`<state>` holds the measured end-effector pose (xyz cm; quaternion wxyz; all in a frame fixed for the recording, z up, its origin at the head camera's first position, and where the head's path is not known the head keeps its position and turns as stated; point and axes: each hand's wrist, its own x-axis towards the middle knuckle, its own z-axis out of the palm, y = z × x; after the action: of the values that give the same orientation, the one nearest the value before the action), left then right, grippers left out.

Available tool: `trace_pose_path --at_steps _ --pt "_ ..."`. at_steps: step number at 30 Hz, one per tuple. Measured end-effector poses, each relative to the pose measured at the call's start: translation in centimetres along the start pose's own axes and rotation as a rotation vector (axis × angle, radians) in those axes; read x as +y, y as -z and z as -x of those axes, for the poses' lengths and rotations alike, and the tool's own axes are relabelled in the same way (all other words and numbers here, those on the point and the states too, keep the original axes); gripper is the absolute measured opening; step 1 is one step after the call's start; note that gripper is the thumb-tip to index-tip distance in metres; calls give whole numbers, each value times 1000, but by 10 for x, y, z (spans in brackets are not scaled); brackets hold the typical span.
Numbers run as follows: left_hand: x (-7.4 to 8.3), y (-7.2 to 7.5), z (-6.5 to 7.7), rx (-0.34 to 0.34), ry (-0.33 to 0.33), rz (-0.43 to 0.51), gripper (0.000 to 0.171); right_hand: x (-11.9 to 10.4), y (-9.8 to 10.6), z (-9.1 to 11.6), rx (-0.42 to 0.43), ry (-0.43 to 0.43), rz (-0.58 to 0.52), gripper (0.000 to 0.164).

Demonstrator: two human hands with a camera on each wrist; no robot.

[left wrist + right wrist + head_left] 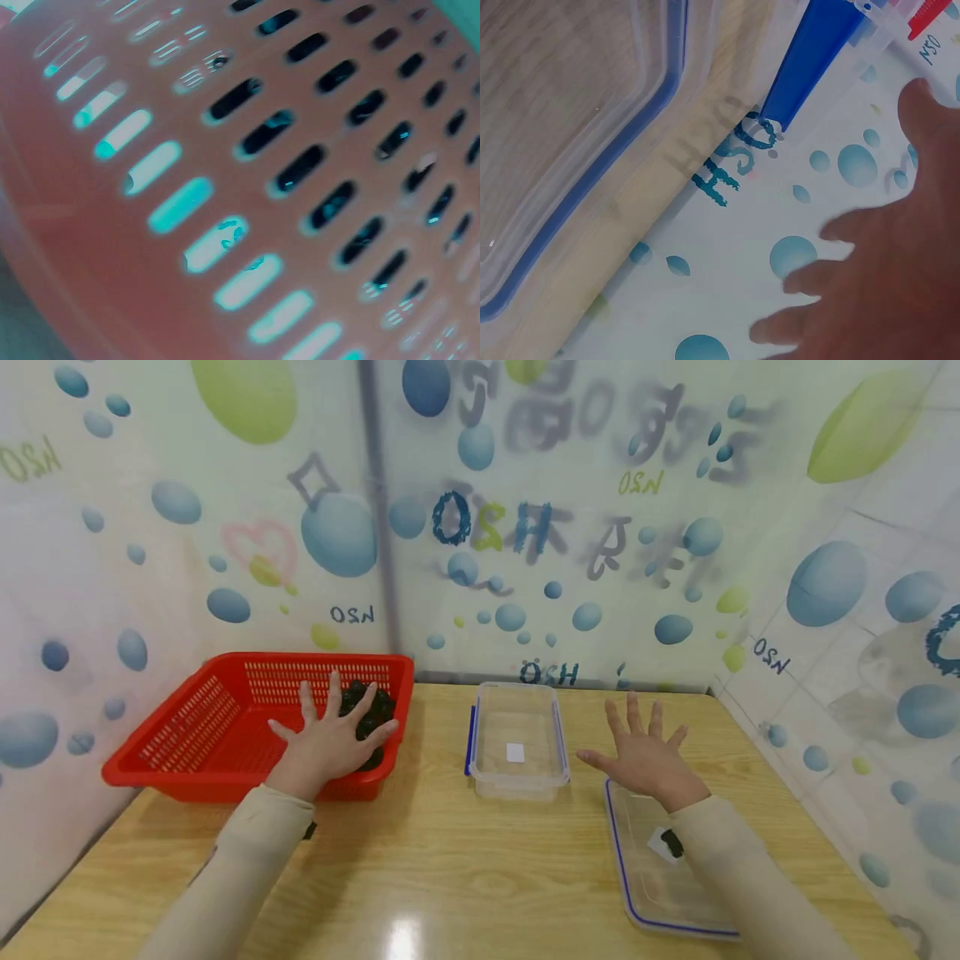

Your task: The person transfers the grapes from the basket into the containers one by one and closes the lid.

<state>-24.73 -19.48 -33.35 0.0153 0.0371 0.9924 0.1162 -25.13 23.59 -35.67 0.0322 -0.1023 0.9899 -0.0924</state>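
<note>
Red slotted plastic basket (225, 727) sits at left of the frame on the wooden table (465, 868), against the bubble-print wall. Left hand (333, 739) is inside it, fingers spread and straight, palm down over a pile of dark items (371, 710) in the basket's right end; whether it touches them is unclear, nothing gripped. Left wrist view shows only the basket's slotted wall (240, 180), close and blurred. Clear plastic container (516, 739) with blue side clips stands at centre, lid off, a small white label on its floor. Right hand (645, 756) is right of the container, fingers splayed and straight, holding nothing, above the far end of the clear blue-rimmed lid (660, 877) lying flat at lower right. Right wrist view: lid edge (570, 150) at left, fingers (870, 285) open at lower right, blue clip (810, 52) up top.
</note>
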Motion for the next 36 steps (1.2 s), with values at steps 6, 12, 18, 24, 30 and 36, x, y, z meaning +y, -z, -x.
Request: trace_pose_path --at_steps 6,12,18,24,30,36 --pt "0 5 -1 0 -2 17 93 2 0 -3 -10 63 -57 95" --pt "-11 10 0 34 -22 41 95 -2 1 -14 72 175 -271 76" --pt "-21 11 -2 44 -60 131 77 -9 -10 -27 120 194 -490 62" --pt "-29 4 -8 -35 -45 168 73 -13 -25 -35 114 138 -536 53" --pt "-33 0 -18 -124 -46 176 73 -15 -34 -36 76 116 -540 53" --pt "-36 2 -20 -187 -29 202 76 -20 -39 -38 50 128 -561 52"
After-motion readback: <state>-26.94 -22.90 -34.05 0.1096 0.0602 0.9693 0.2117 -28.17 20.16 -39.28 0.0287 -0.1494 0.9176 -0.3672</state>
